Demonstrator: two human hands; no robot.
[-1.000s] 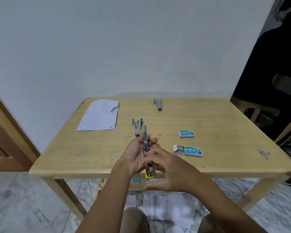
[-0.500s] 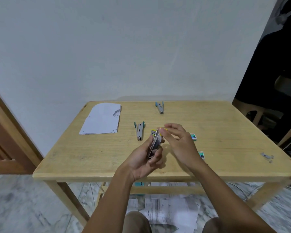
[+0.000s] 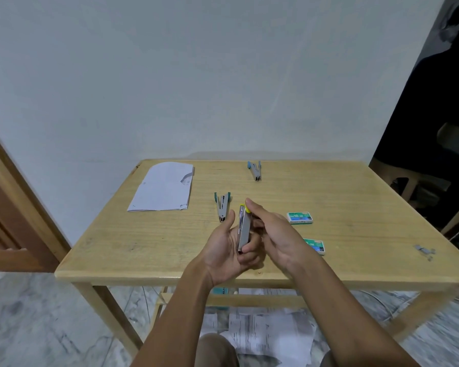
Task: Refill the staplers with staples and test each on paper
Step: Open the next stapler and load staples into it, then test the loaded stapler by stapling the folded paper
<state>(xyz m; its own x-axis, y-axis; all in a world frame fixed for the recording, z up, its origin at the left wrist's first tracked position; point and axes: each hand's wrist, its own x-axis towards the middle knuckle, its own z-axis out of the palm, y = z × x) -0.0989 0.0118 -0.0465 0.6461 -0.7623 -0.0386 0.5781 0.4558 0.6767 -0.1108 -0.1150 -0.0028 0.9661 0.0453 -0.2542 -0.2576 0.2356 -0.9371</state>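
My left hand (image 3: 227,246) holds a silver stapler with yellow trim (image 3: 243,229) upright above the table's front middle. My right hand (image 3: 272,230) rests against the stapler's right side, its fingertips on the yellow top end. A green-trimmed stapler (image 3: 221,206) lies on the wooden table (image 3: 355,207) just left of my hands. A blue-trimmed stapler (image 3: 255,170) lies near the far edge. A green staple box (image 3: 300,217) sits right of my hands; a second box (image 3: 316,246) is partly hidden behind my right wrist. A stack of white paper (image 3: 163,188) lies at the far left.
A small strip of loose staples (image 3: 424,251) lies near the table's right edge. Crumpled papers (image 3: 263,329) litter the floor under the table. A wooden door frame (image 3: 11,207) stands at the left, and a person in dark clothes (image 3: 440,115) sits at the right.
The stapler has been turned from lying lengthwise near the front edge to standing upright in my left hand. My right hand moved from its lower end up to the yellow top.
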